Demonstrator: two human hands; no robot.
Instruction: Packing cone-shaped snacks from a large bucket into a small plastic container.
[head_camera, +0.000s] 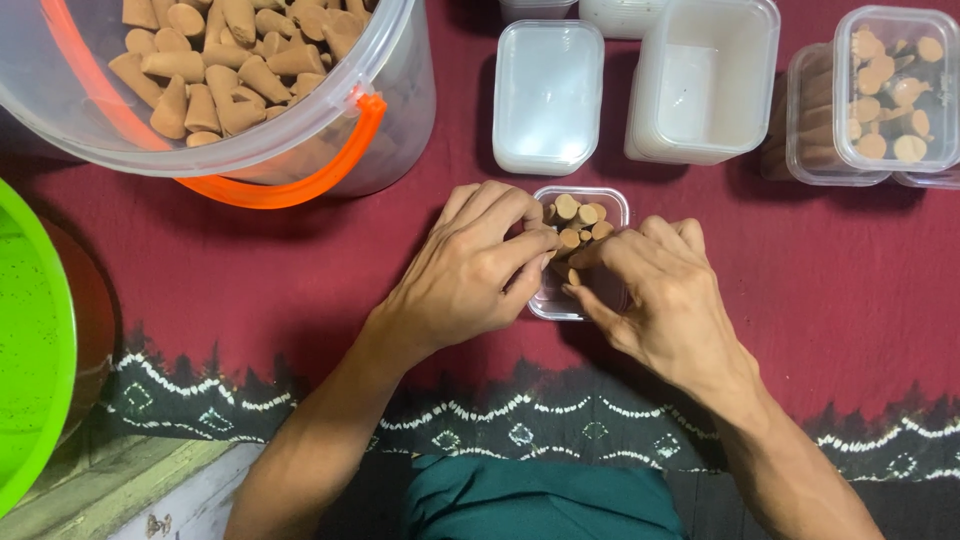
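The left hand (470, 270) and right hand (655, 295), nearest the viewer, met over 1 small clear container (610, 200) on the maroon cloth (850, 290), fingers pinched on brown incense cones (575, 225) being stood inside; filling appeared part done, the next cone needing a snug upright fit. Beyond lay 1 cone-filled bucket (390, 100), 2 empty tubs (548, 95) and 2 filled, lidded boxes (895, 90).

A home packing spot on the floor, it seems: a maroon batik cloth (860, 300) serves as worktop, a clear bucket (390, 110) of brown cones at 11 o'clock, stacked plastic tubs (700, 90) at 1 o'clock, bare worn boards (120, 490) at 7 o'clock.
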